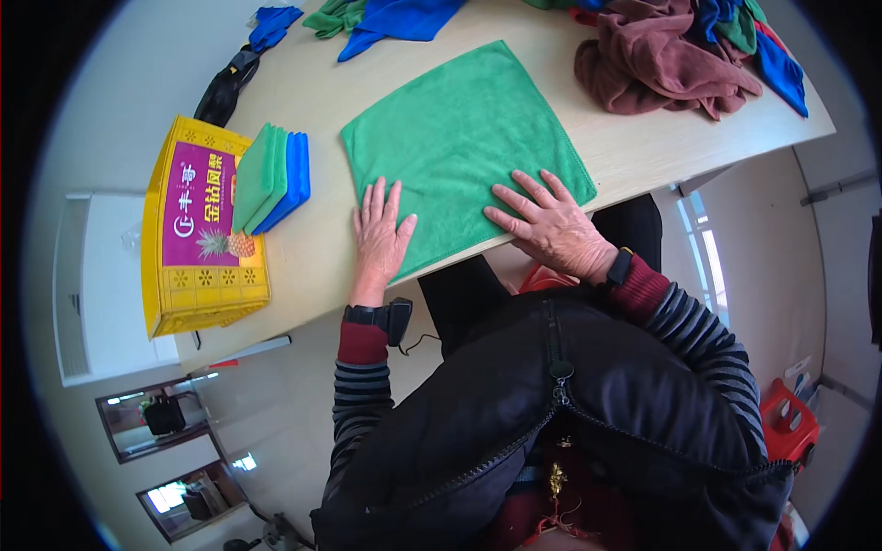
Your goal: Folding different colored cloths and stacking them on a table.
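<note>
A green cloth lies spread flat on the table, its near edge close to the table's front edge. My left hand rests on its near left corner, fingers stretched out. On the near right part of the same cloth lies my right hand, fingers spread and palm down. Neither hand grips anything. To the left stand folded green cloths and folded blue cloths, stacked side by side against a yellow box.
The yellow carton stands at the table's left edge, a black strap-like item behind it. A brown cloth heap lies at the far right beside blue cloths. A blue cloth is at the back. A red stool stands on the floor.
</note>
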`<control>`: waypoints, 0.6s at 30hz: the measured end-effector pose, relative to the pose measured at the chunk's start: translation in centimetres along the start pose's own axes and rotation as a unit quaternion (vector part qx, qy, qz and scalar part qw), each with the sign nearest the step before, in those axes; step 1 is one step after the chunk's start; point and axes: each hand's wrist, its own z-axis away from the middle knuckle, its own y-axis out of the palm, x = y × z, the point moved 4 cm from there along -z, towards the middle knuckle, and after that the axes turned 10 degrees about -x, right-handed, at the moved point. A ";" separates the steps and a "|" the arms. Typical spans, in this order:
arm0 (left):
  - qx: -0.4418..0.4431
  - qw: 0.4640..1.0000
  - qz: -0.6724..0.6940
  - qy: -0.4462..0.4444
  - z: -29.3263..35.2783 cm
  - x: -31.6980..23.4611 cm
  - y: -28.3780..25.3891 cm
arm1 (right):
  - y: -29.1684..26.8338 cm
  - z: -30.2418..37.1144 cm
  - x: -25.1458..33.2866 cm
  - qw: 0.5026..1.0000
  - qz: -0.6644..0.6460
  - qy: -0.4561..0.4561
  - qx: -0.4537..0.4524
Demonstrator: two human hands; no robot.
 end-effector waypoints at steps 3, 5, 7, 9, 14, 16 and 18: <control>-0.010 1.000 0.003 -0.017 2.0 0.4 -0.5 | -0.6 -0.2 0.4 1.000 -0.005 0.000 0.012; -0.018 0.999 0.006 -0.027 2.9 0.5 -0.8 | -1.1 -0.3 0.5 0.999 -0.019 0.009 0.031; -0.007 1.000 -0.002 -0.023 3.4 0.2 -1.1 | -1.7 -0.3 0.1 0.997 -0.049 0.009 0.050; -0.008 1.000 -0.002 -0.021 3.3 0.0 -1.9 | -2.6 -0.6 -0.2 0.990 -0.110 0.024 0.088; 0.012 0.998 0.049 -0.038 2.0 0.8 -2.7 | -1.3 -7.2 1.1 0.975 -0.111 0.068 0.181; -0.071 0.993 0.095 -0.010 0.5 -0.3 -1.5 | 2.2 -9.4 2.6 0.981 -0.045 0.044 0.183; -0.075 0.995 0.072 -0.010 -0.2 -1.1 0.3 | 4.7 -10.2 2.7 0.980 -0.014 0.041 0.193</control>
